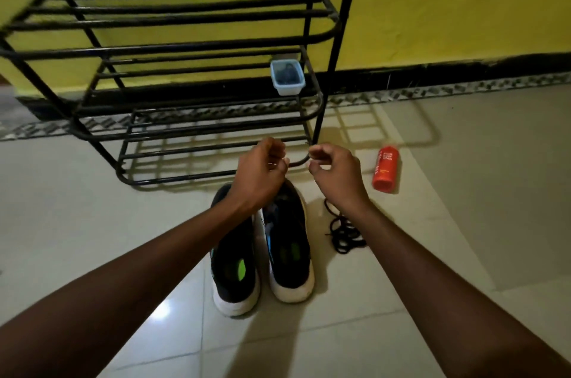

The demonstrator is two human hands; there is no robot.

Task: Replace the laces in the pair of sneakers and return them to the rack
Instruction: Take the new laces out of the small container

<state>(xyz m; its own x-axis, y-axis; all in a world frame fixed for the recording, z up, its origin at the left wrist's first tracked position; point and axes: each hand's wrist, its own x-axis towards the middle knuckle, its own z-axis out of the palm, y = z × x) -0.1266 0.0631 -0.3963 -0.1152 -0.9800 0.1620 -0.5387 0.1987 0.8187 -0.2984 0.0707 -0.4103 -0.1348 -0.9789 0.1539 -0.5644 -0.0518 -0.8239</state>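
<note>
Forearms reach over the sneakers, paired on the floor before the rack, left hand and right hand curled as if pinching something thin, though what they grip cannot be told.

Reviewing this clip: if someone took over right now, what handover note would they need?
Left hand and right hand: raised over the sneakers' toes, fingers curled as if pinching. What they hold, if anything, is too thin to tell.
Black sneakers: side by side on the floor in front of the shoe rack.
Black lace: loose, coiled on the floor to their right.
Done: at least one lace is out.
Left: lacing, then setting both sneakers on the rack.
</note>
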